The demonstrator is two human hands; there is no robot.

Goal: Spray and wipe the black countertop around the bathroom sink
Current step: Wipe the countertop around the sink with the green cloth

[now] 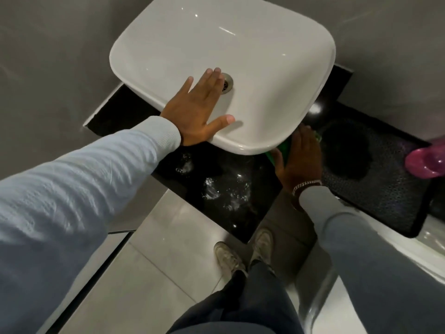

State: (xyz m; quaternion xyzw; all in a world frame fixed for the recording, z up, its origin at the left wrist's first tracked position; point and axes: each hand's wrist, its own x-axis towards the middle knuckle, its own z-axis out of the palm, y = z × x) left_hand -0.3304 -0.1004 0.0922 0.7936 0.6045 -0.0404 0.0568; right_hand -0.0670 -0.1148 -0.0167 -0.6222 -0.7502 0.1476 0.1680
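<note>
A white basin point(252, 75) stands on a glossy black countertop point(197, 186) with patches of white spray foam on its front part. My left hand point(195, 109) lies flat and open across the basin's near rim, fingers spread toward the drain point(227, 84). My right hand point(301, 157) presses a green cloth point(281, 151) onto the counter under the basin's right corner; most of the cloth is hidden by the hand and the basin. A pink spray bottle point(426, 162) stands at the right edge of the counter.
Grey walls enclose the counter at left and behind. A dark textured mat point(385, 189) covers the counter's right end. Below are pale floor tiles point(154, 273), my two shoes and dark trousers. A white glossy fixture point(320, 304) sits at bottom right.
</note>
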